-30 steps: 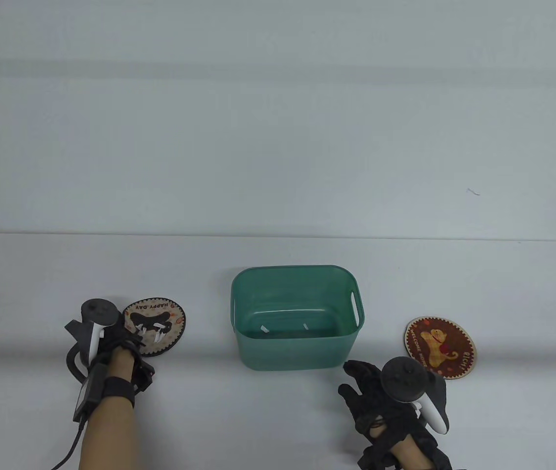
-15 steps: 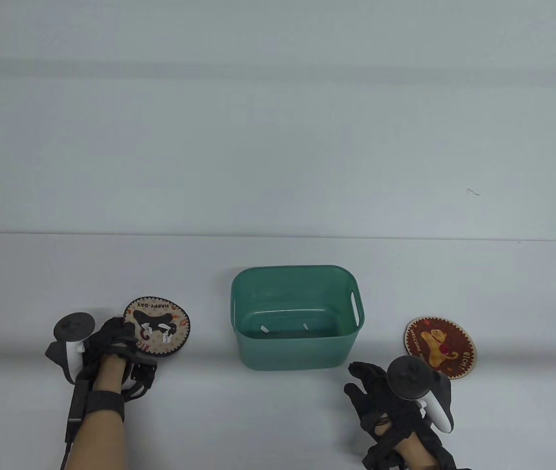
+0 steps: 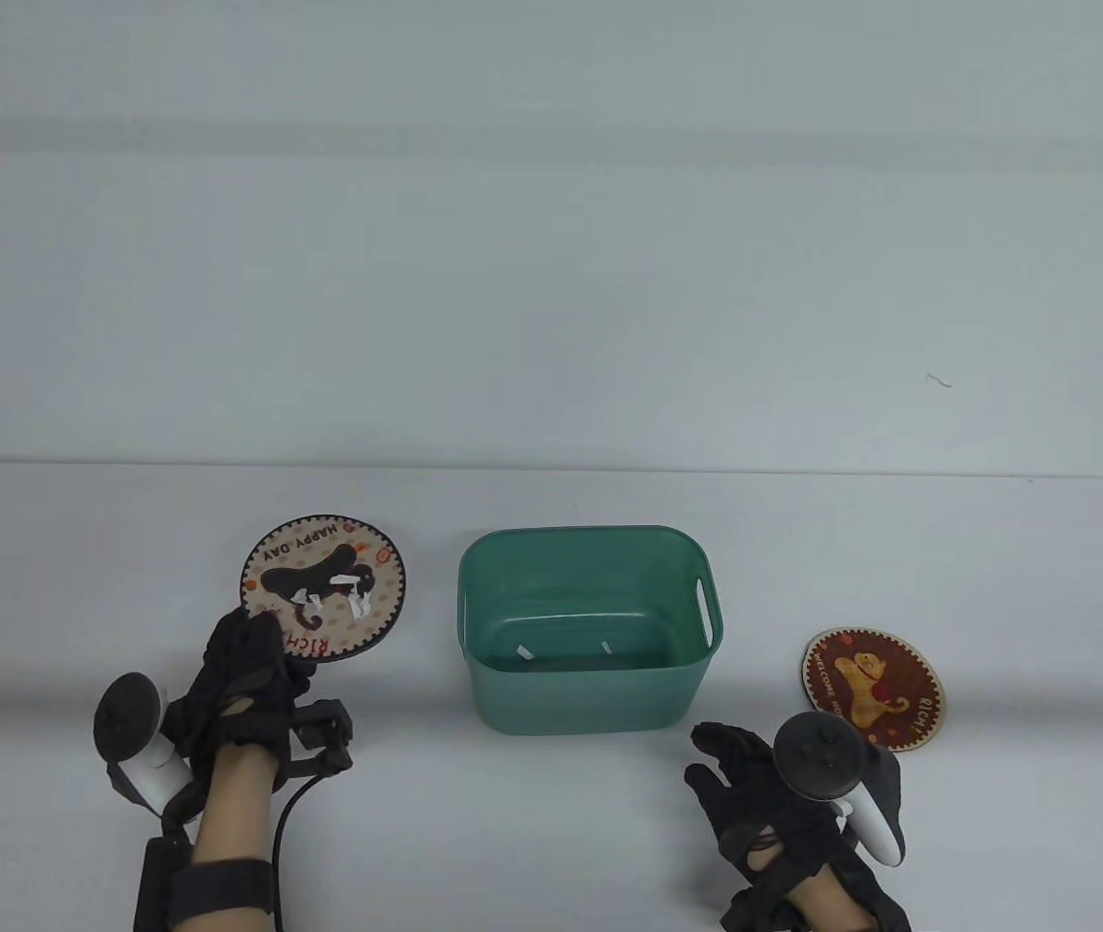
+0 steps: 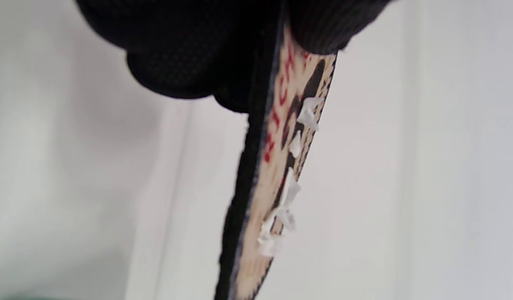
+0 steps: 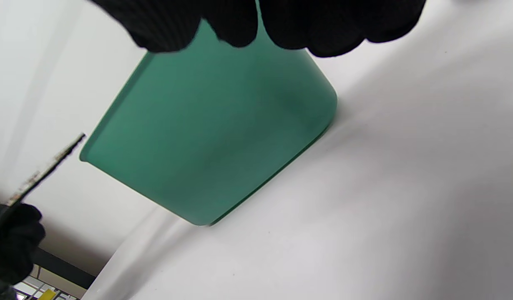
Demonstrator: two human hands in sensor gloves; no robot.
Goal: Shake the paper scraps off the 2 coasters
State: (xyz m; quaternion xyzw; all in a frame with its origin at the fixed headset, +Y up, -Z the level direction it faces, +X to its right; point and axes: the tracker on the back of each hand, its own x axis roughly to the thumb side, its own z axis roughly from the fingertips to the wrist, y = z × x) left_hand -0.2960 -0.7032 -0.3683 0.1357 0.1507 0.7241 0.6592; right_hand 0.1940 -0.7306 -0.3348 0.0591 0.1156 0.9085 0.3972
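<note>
My left hand [image 3: 255, 636] pinches the near edge of the round "Happy Day" coaster [image 3: 323, 587] and holds it raised off the table, left of the green bin [image 3: 581, 532]. White paper scraps [image 3: 352, 594] lie on its face. In the left wrist view the coaster [image 4: 277, 166] is edge-on under my fingers [image 4: 189, 50], with the scraps [image 4: 287, 208] along it. The brown dog coaster [image 3: 872, 687] lies flat at the right with no scraps showing on it. My right hand [image 3: 717, 762] rests open on the table, between the bin and that coaster.
Two small white scraps [image 3: 524, 653] lie on the bin's floor. The right wrist view shows the bin's wall [image 5: 215, 137] close ahead, and the left hand [image 5: 10, 241] with the coaster [image 5: 44, 171] beyond it. A cable trails from the left wrist.
My left hand took hold of the "Happy Day" coaster and lifted it up and slightly toward the bin. The right hand barely moved.
</note>
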